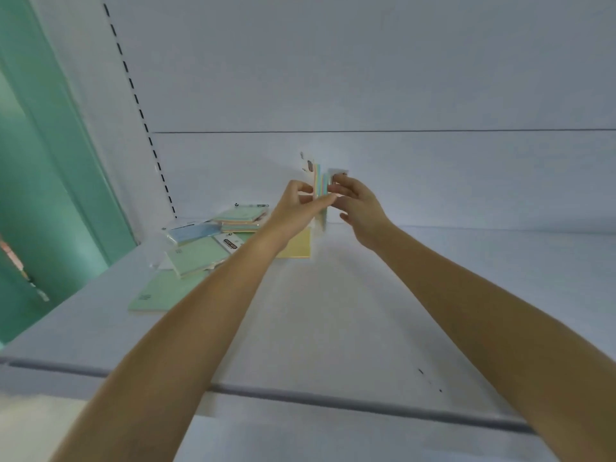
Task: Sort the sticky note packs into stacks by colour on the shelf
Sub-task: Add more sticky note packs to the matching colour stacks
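Together, both hands' fingers [301, 195] clamped on upright multicolour pack [319, 181], loose packs [200, 251] left, bare shelf [466, 278] right

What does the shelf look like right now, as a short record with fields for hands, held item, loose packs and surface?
left hand: raised above the shelf, fingers on the held pack
right hand: raised, fingertips on the same pack from the other side
held item: multicoloured pastel sticky note pack, held upright on edge
loose packs: untidy pile of green and blue wrapped sticky note packs at left; flat yellow sticky note pack under the left hand
surface: white shelf
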